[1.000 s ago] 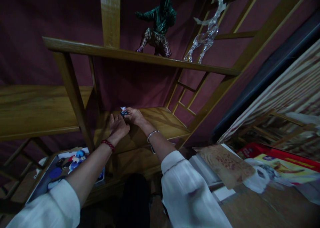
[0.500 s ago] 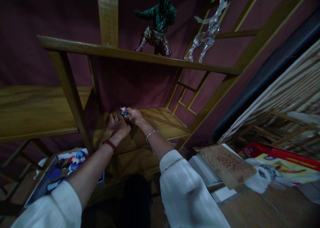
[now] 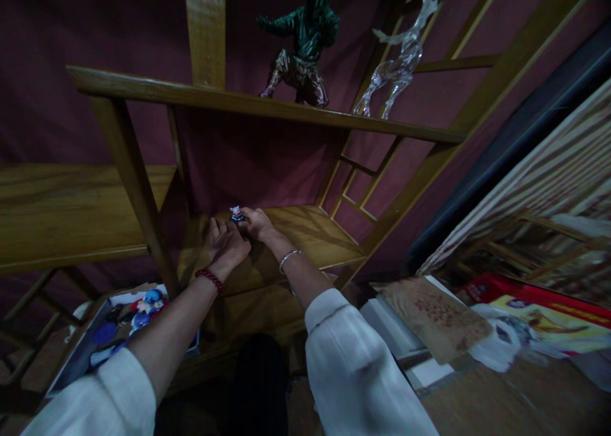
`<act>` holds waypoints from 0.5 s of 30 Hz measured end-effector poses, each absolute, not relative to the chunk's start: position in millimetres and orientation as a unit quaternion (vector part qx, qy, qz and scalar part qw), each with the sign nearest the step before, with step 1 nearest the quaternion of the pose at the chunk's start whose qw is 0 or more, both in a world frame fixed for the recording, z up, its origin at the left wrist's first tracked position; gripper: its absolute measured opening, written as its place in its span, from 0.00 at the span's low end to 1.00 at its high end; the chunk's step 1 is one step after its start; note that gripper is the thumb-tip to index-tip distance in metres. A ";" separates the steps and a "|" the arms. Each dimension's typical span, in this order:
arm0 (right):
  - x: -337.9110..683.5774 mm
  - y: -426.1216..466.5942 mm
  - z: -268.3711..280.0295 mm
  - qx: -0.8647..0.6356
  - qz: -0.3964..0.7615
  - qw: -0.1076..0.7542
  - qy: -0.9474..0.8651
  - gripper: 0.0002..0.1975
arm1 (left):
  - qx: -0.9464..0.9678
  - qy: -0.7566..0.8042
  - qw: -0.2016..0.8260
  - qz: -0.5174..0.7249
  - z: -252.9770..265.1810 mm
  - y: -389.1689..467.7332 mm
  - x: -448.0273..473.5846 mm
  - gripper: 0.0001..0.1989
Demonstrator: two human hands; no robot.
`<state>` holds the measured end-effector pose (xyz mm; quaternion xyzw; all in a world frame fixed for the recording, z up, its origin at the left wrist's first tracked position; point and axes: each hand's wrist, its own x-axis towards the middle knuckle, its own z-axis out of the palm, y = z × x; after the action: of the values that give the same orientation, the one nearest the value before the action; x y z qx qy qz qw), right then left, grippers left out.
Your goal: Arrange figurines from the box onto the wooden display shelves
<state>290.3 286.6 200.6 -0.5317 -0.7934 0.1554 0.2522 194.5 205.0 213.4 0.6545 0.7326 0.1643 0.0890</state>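
A small figurine [image 3: 236,212] with a pale, eared head and a dark base stands upright on the lower wooden shelf [image 3: 305,229]. From the right, my right hand [image 3: 258,223] has its fingers closed at the figurine's base. My left hand [image 3: 226,242] lies low in front and to the left of it, fingers stretched out, thumb side close to the base; whether it touches is hidden. A red bead bracelet [image 3: 210,279] circles my left wrist, and a silver bangle [image 3: 289,258] my right.
On the upper shelf [image 3: 157,92] stand a green-hooded figure [image 3: 305,48] and a clear deer statuette [image 3: 396,63]. A box of figurines [image 3: 71,353] sits low at left. Cardboard [image 3: 429,315], a plastic bag [image 3: 496,340] and a red-yellow box [image 3: 548,315] lie at right. A post [image 3: 133,181] borders the compartment.
Both hands stay almost in place around the figurine, which seems a touch lower. The view has shifted slightly.
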 end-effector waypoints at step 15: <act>290.1 279.9 205.7 -0.539 0.108 0.207 -0.810 0.18 | 0.655 0.734 0.085 0.156 214.3 203.3 195.2 0.30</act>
<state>290.1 279.9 205.7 -0.5386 -0.8097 0.1079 0.2065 195.2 203.3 214.3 0.6554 0.7342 0.1555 0.0854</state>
